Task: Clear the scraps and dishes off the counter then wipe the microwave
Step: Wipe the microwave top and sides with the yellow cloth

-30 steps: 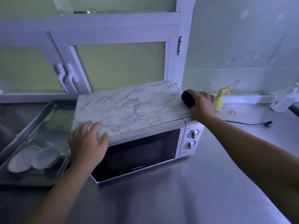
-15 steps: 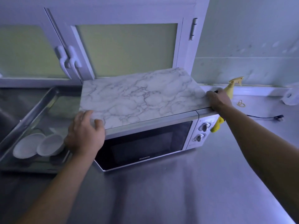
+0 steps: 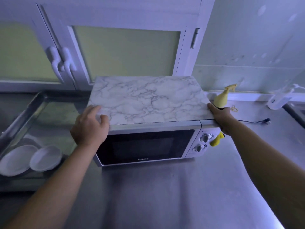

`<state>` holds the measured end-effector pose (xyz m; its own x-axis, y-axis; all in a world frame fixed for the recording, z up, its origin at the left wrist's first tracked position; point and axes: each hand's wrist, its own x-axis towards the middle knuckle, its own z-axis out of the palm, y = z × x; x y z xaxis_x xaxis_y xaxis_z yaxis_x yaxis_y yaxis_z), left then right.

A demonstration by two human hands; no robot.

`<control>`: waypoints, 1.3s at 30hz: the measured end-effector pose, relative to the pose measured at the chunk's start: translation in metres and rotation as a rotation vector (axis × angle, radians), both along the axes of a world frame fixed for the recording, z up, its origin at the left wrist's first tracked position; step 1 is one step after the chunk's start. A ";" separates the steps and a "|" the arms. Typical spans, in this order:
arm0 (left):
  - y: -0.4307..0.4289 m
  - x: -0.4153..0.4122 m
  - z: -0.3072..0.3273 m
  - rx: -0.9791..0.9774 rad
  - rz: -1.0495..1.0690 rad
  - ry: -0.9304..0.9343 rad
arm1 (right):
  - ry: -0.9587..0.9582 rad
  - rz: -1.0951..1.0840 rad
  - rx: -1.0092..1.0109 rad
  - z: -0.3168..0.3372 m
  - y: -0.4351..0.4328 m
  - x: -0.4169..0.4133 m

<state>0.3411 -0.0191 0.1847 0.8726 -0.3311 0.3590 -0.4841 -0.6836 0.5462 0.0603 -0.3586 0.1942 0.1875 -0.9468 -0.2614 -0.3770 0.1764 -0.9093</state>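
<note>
The microwave [image 3: 145, 144] stood on the steel bench [image 3: 165, 199] with its back to the cabinet doors [image 3: 125, 52], its top covered in a marble pattern and its dark door closed. The left hand [image 3: 90, 126] rested on the front left corner of that top, fingers loosely spread and flat on the surface, pinching nothing. The right hand [image 3: 220, 116] was against the upper right side of the microwave, thumb lying along the top edge; a yellow cloth [image 3: 217, 140] hung out below the palm and a dark bit showed above it – the fingers were hidden behind the side wall, so it could not be told whether they curled round the cloth or pressed it flat. Just behind that hand stood a yellow spray bottle [image 3: 222, 98], with a black cable [image 3: 254, 121] lying on the bench further right. To the left, two white dishes [image 3: 46, 158] lay side by side in a metal tray [image 3: 24, 113] – touching each other
</note>
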 end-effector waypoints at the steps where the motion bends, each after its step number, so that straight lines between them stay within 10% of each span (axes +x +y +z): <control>1: -0.001 0.009 0.000 0.002 -0.020 0.002 | -0.001 -0.026 0.009 0.000 0.006 0.001; 28: 0.003 0.065 0.002 0.230 -0.314 0.008 | -0.042 -0.544 -0.273 0.001 0.079 -0.009; 33: 0.034 0.016 0.003 -0.252 -0.390 -0.197 | -0.090 -0.656 -0.329 0.021 0.115 -0.059; 39: 0.022 -0.163 -0.037 -0.355 -0.964 0.558 | -0.356 -0.751 -0.011 0.022 0.176 -0.111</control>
<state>0.1785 0.0031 0.1474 0.3804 -0.9006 0.2103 -0.3516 0.0695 0.9336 -0.0506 -0.1829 0.2160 -0.4259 -0.8549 -0.2962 0.1478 0.2573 -0.9550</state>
